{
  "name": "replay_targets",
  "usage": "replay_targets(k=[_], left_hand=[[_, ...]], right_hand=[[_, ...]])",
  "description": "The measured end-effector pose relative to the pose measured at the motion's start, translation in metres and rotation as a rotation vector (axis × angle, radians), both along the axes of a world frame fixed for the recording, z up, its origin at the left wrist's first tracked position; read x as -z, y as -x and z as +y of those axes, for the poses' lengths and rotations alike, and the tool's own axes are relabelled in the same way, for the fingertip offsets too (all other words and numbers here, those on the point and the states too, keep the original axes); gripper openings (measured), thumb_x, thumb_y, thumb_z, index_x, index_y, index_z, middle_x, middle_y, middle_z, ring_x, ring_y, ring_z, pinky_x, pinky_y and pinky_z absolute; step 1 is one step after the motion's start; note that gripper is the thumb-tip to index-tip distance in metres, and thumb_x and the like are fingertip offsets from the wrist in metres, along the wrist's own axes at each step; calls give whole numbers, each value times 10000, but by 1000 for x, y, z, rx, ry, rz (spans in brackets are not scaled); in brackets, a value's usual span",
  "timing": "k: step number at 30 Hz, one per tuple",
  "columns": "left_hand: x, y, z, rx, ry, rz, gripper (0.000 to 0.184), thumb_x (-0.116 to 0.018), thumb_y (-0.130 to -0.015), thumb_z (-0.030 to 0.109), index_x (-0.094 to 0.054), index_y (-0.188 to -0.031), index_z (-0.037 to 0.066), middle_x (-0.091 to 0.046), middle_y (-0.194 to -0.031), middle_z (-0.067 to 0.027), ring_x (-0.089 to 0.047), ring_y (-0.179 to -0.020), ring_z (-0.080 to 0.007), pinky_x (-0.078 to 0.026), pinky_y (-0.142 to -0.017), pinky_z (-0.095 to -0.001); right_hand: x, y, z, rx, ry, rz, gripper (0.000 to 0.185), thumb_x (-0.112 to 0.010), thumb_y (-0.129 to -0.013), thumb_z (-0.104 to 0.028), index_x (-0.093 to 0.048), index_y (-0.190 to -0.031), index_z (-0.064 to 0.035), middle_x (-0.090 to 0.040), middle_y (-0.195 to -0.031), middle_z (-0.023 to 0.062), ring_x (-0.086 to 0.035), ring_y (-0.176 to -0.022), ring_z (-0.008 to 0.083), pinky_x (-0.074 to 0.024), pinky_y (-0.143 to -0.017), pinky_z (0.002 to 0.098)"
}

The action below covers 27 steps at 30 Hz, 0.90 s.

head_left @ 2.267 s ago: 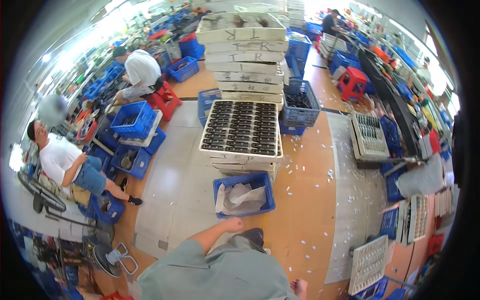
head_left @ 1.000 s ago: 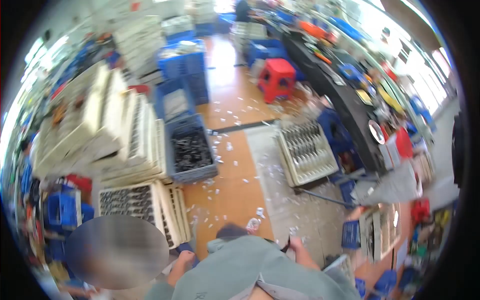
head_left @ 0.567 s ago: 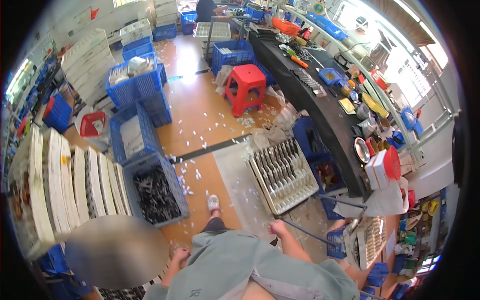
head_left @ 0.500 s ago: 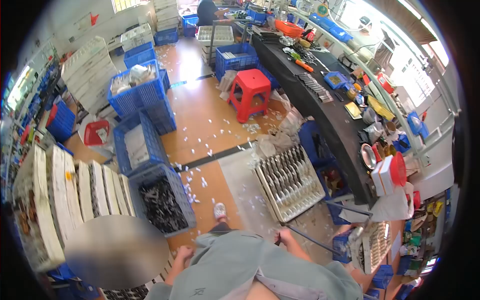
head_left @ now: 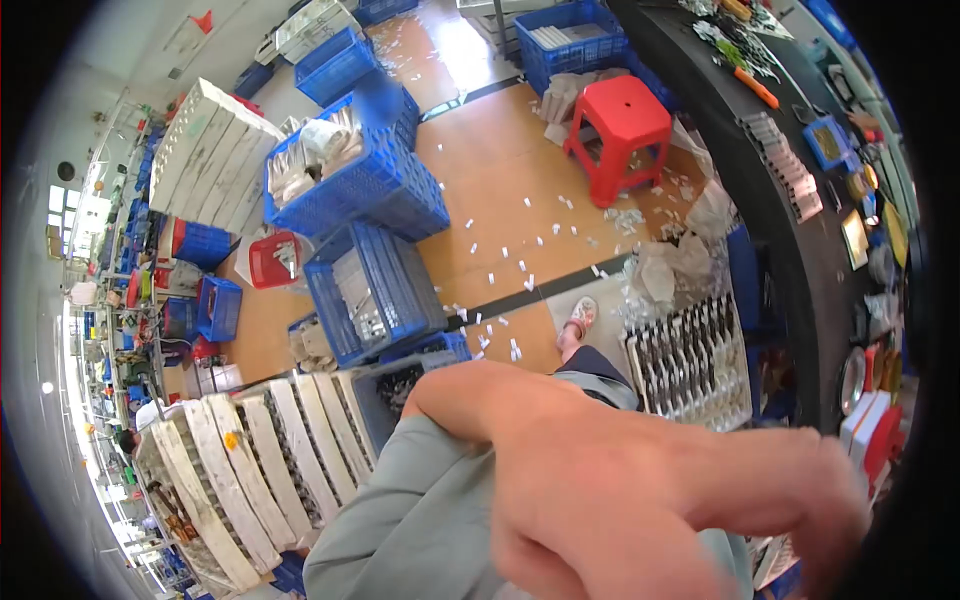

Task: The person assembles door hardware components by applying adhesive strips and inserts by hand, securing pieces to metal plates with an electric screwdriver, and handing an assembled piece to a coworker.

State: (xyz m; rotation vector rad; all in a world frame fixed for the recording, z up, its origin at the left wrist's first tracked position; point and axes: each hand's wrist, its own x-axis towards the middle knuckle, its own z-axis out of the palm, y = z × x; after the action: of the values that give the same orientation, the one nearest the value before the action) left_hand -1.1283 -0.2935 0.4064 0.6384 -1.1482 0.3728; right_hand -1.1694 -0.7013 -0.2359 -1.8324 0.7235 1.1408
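Observation:
My left hand looms large and close to the camera, at the lower middle and right. Its forearm bends up out of a grey-green sleeve. The fingers are bent but apart, with blurred tips, and nothing shows in them. Behind the hand, on the floor, lies a pale tray of dark and shiny pieces in rows; I cannot make out their kind. My right hand is out of sight.
A red stool stands ahead, near the long black-covered bench. Blue crates and stacked white trays line the left. White scraps litter the floor, where one shoe shows.
My left hand has come up from beside my body to close in front of the camera. The right hand has left the view. The camera has turned and tilted, so the surroundings have shifted.

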Motion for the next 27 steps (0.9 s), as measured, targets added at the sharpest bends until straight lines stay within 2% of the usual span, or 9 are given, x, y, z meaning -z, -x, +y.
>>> replay_targets(k=[2, 4, 8, 16, 17, 18, 19, 20, 27], left_hand=[[2, -41, 23, -29, -11, 46, 205, -500, -1031, 154, -680, -1004, 59, -522, -1252, -256, -582, -1063, -376, -471, -980, -496], [2, -74, 42, -45, 17, 106, 176, -528, -1012, 147, -679, -976, 64, -538, -1237, -241, -589, -1066, -374, -479, -972, -501], [-6, -155, 93, -46, 45, 150, 123, -582, -973, 134, -676, -921, 74, -571, -1207, -212, -605, -1071, -372, -493, -958, -510], [21, -344, 174, 133, 7, 330, 90, -691, -896, 107, -672, -809, 95, -637, -1148, -154, -636, -1082, -366, -523, -928, -528], [19, -359, 181, 161, -2, 349, 97, -704, -887, 104, -671, -795, 98, -645, -1140, -147, -640, -1083, -366, -526, -925, -530], [15, -382, 179, 197, -20, 362, 107, -718, -877, 100, -671, -782, 100, -653, -1133, -140, -643, -1084, -365, -530, -921, -532], [40, -415, 181, 271, -48, 297, 166, -553, -991, 144, -662, -1025, 23, -545, -1248, -224, -608, -1074, -286, -487, -970, -420], [50, -421, 196, 173, -225, 580, 154, -531, -931, 25, -650, -1025, -2, -555, -1236, -208, -616, -1080, -289, -484, -978, -419], [210, -523, 233, 96, -979, 1186, 234, -635, -963, 82, -611, -1170, -23, -672, -1093, -78, -656, -1013, -161, -523, -899, -312]], right_hand=[[15, -41, 28, 76, -31, -251, 85, -647, -827, -94, -687, -805, -22, -667, -747, 95, -615, -574, 191, -459, -477, 320], [5, -101, 43, 62, -108, -112, 117, -649, -861, -112, -683, -899, -7, -678, -799, 124, -653, -644, 208, -526, -541, 326], [-141, -222, 130, 203, -90, -109, 172, -618, -934, -150, -637, -1012, 2, -686, -817, 125, -676, -651, 221, -586, -560, 365], [-159, -327, 194, 567, -71, -319, 110, -578, -957, -98, -645, -968, -11, -675, -803, 105, -625, -610, 166, -521, -508, 300], [-151, -323, 198, 562, -53, -248, 111, -567, -956, -92, -642, -971, -11, -683, -808, 115, -628, -603, 172, -529, -514, 302], [-137, -296, 208, 261, -25, -531, 109, -582, -950, -108, -647, -959, -21, -678, -787, 107, -625, -589, 182, -525, -510, 320], [-125, -278, 216, 72, 55, -794, 111, -594, -943, -120, -655, -938, -28, -665, -758, 89, -612, -570, 189, -516, -506, 336], [-134, -290, 221, 587, -112, -212, 118, -598, -935, -125, -664, -926, -28, -652, -738, 72, -604, -562, 191, -505, -499, 344], [-147, -289, 258, 859, 39, -124, 130, -590, -906, -107, -673, -873, -12, -675, -768, 107, -652, -622, 199, -558, -562, 350]])
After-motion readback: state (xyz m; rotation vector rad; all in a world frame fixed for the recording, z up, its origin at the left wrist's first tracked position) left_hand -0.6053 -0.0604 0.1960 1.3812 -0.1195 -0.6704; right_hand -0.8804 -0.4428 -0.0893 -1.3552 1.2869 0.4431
